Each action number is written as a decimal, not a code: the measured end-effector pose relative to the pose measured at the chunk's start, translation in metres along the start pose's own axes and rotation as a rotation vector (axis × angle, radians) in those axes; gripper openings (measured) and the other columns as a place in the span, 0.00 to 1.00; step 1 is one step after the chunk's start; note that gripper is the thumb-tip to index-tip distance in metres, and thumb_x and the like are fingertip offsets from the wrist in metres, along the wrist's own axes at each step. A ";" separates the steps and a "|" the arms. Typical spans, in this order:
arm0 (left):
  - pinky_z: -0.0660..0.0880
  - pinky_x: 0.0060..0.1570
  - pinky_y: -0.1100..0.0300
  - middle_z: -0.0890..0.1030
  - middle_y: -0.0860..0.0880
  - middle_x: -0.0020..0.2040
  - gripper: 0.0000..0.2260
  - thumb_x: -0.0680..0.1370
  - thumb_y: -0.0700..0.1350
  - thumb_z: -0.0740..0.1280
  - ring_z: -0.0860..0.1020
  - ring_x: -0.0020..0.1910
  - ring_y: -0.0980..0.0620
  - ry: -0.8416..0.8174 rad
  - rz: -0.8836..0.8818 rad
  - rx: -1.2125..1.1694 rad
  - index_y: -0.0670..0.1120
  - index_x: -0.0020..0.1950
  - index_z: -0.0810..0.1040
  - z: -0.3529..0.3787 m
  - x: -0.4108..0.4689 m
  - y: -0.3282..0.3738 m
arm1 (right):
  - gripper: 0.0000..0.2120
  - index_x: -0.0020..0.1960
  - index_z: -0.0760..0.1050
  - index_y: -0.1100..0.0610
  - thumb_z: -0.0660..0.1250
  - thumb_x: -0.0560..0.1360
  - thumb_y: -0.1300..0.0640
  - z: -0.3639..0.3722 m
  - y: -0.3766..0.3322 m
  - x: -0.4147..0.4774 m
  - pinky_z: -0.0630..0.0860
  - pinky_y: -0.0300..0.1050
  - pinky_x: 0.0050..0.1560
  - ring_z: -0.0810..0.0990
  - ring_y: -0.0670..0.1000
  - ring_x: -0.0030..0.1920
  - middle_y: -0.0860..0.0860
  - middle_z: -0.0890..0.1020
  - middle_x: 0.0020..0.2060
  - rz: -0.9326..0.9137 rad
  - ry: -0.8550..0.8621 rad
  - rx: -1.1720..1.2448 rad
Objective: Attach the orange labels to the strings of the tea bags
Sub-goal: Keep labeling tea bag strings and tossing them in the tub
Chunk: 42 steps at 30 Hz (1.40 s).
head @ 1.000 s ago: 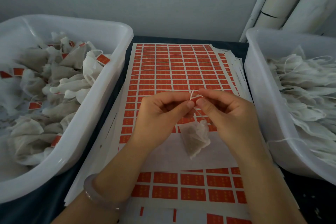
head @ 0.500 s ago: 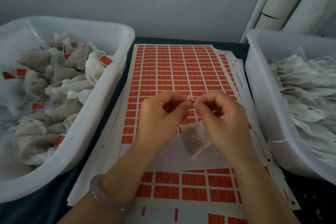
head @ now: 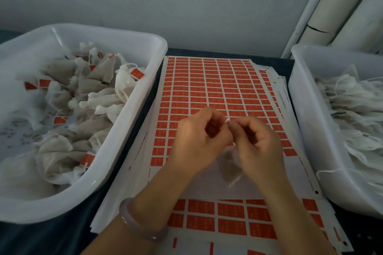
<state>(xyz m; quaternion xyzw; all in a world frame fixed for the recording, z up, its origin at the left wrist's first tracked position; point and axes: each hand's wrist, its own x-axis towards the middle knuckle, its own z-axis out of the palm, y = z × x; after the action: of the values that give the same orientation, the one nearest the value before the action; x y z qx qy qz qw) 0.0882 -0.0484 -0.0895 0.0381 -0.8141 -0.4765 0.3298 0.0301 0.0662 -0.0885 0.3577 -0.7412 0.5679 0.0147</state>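
Labelled tea bags (head: 87, 93) in left tub (head: 132, 122)

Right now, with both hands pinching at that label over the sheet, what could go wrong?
1. The left hand and right hand meet at a tiny label; it may fold crooked or miss the string, which is too thin to see here.
2. The tea bag dangles low over the label sheet; it could catch on loose labels.
3. The finished bin is heaped; strings may tangle.
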 end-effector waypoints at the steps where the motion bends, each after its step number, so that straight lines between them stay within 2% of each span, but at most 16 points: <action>1: 0.75 0.32 0.69 0.76 0.58 0.34 0.05 0.74 0.38 0.68 0.78 0.34 0.58 0.001 -0.007 -0.007 0.47 0.43 0.75 0.001 -0.001 0.001 | 0.12 0.41 0.74 0.46 0.64 0.76 0.63 0.001 0.000 0.000 0.73 0.27 0.37 0.78 0.39 0.38 0.41 0.79 0.33 0.013 -0.005 -0.002; 4: 0.77 0.32 0.66 0.78 0.56 0.34 0.05 0.74 0.38 0.69 0.79 0.33 0.58 -0.013 -0.054 -0.056 0.46 0.42 0.76 0.002 -0.002 0.000 | 0.12 0.41 0.73 0.46 0.63 0.77 0.62 0.001 0.000 -0.001 0.73 0.28 0.37 0.78 0.40 0.39 0.41 0.79 0.38 0.035 -0.028 0.018; 8: 0.75 0.35 0.70 0.80 0.55 0.36 0.05 0.74 0.35 0.68 0.81 0.35 0.59 -0.037 -0.131 -0.186 0.45 0.44 0.78 -0.002 0.001 -0.002 | 0.15 0.45 0.73 0.41 0.64 0.77 0.63 -0.003 -0.001 0.000 0.72 0.24 0.41 0.79 0.35 0.43 0.36 0.79 0.35 -0.032 -0.039 -0.034; 11: 0.75 0.35 0.70 0.80 0.56 0.35 0.05 0.75 0.37 0.69 0.81 0.35 0.59 -0.013 -0.138 -0.185 0.47 0.43 0.78 -0.004 0.003 -0.004 | 0.14 0.50 0.74 0.42 0.64 0.76 0.62 -0.004 0.000 0.001 0.73 0.25 0.44 0.79 0.35 0.46 0.35 0.79 0.42 -0.054 -0.067 -0.035; 13: 0.76 0.35 0.69 0.80 0.55 0.36 0.06 0.75 0.38 0.68 0.81 0.34 0.59 0.028 -0.144 -0.151 0.48 0.43 0.77 -0.005 0.005 -0.006 | 0.08 0.54 0.74 0.43 0.65 0.75 0.52 -0.004 0.002 0.001 0.74 0.27 0.44 0.78 0.36 0.48 0.35 0.79 0.45 -0.003 -0.115 -0.051; 15: 0.77 0.34 0.68 0.80 0.54 0.35 0.07 0.76 0.39 0.68 0.81 0.34 0.58 0.100 -0.170 -0.140 0.50 0.42 0.76 -0.007 0.007 -0.009 | 0.20 0.55 0.74 0.41 0.63 0.66 0.35 -0.009 0.005 0.003 0.74 0.29 0.41 0.76 0.34 0.47 0.34 0.79 0.45 0.096 -0.198 -0.104; 17: 0.77 0.32 0.68 0.81 0.53 0.35 0.07 0.76 0.42 0.67 0.81 0.33 0.56 0.165 -0.206 -0.155 0.52 0.41 0.74 -0.009 0.008 -0.010 | 0.20 0.48 0.74 0.38 0.61 0.60 0.31 -0.012 0.007 0.005 0.72 0.29 0.38 0.76 0.34 0.45 0.34 0.79 0.41 0.067 -0.250 -0.209; 19: 0.76 0.29 0.68 0.81 0.54 0.35 0.06 0.77 0.43 0.66 0.80 0.30 0.55 0.192 -0.211 -0.160 0.53 0.41 0.73 -0.010 0.008 -0.011 | 0.08 0.42 0.73 0.37 0.66 0.65 0.38 -0.011 0.009 0.004 0.73 0.28 0.38 0.76 0.35 0.43 0.35 0.78 0.36 -0.015 -0.243 -0.256; 22: 0.76 0.29 0.66 0.80 0.53 0.33 0.01 0.78 0.45 0.64 0.78 0.28 0.56 0.170 -0.179 -0.302 0.48 0.47 0.75 -0.014 0.009 -0.008 | 0.05 0.44 0.75 0.44 0.70 0.72 0.53 0.000 0.008 0.000 0.72 0.25 0.40 0.77 0.36 0.41 0.37 0.77 0.35 -0.092 -0.141 -0.257; 25: 0.79 0.36 0.60 0.84 0.49 0.42 0.17 0.77 0.54 0.61 0.82 0.36 0.52 0.296 -0.177 -0.608 0.44 0.59 0.74 -0.024 0.014 -0.006 | 0.07 0.48 0.74 0.47 0.64 0.73 0.45 0.013 -0.018 0.014 0.74 0.27 0.38 0.79 0.37 0.41 0.37 0.77 0.37 -0.152 -0.016 -0.159; 27: 0.78 0.41 0.56 0.83 0.45 0.46 0.18 0.79 0.53 0.56 0.82 0.41 0.48 0.476 -0.211 -0.642 0.44 0.62 0.73 -0.031 0.017 -0.008 | 0.04 0.49 0.73 0.44 0.63 0.75 0.47 0.027 -0.042 0.034 0.73 0.25 0.39 0.78 0.35 0.43 0.35 0.76 0.39 -0.230 0.014 -0.080; 29: 0.77 0.45 0.52 0.80 0.40 0.49 0.17 0.80 0.49 0.54 0.81 0.46 0.45 0.550 -0.191 -0.576 0.41 0.63 0.71 -0.032 0.018 -0.007 | 0.02 0.50 0.72 0.44 0.64 0.77 0.50 0.045 -0.065 0.057 0.74 0.27 0.41 0.79 0.36 0.45 0.35 0.77 0.41 -0.263 0.003 0.001; 31: 0.77 0.49 0.51 0.78 0.38 0.55 0.18 0.80 0.46 0.53 0.79 0.51 0.44 0.555 -0.151 -0.571 0.38 0.66 0.68 -0.030 0.016 -0.004 | 0.02 0.49 0.73 0.46 0.64 0.78 0.53 0.064 -0.084 0.080 0.75 0.28 0.42 0.80 0.38 0.44 0.37 0.78 0.42 -0.239 -0.024 0.098; 34: 0.78 0.53 0.53 0.77 0.42 0.60 0.17 0.81 0.47 0.54 0.79 0.57 0.45 0.567 -0.169 -0.600 0.43 0.69 0.67 -0.029 0.014 -0.003 | 0.01 0.48 0.75 0.52 0.64 0.78 0.55 0.089 -0.098 0.108 0.77 0.31 0.43 0.81 0.40 0.42 0.41 0.79 0.40 -0.179 -0.035 0.247; 38: 0.77 0.55 0.46 0.78 0.42 0.61 0.13 0.82 0.45 0.57 0.78 0.59 0.42 0.541 -0.392 -0.608 0.49 0.67 0.69 -0.027 0.013 -0.009 | 0.05 0.49 0.77 0.52 0.64 0.78 0.52 0.111 -0.080 0.120 0.72 0.26 0.37 0.76 0.38 0.37 0.41 0.77 0.39 -0.122 -0.225 -0.050; 42: 0.76 0.57 0.47 0.78 0.44 0.61 0.18 0.80 0.36 0.61 0.78 0.59 0.47 0.505 -0.213 -0.484 0.44 0.70 0.67 -0.026 0.011 -0.004 | 0.08 0.52 0.77 0.48 0.63 0.78 0.46 0.098 -0.056 0.110 0.72 0.27 0.35 0.78 0.39 0.39 0.36 0.75 0.37 0.098 -0.081 -0.044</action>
<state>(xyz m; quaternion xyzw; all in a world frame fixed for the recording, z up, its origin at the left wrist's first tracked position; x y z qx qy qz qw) 0.0936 -0.0745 -0.0783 0.1599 -0.5620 -0.6628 0.4683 0.0163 -0.0795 -0.0295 0.3433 -0.7700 0.5366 -0.0355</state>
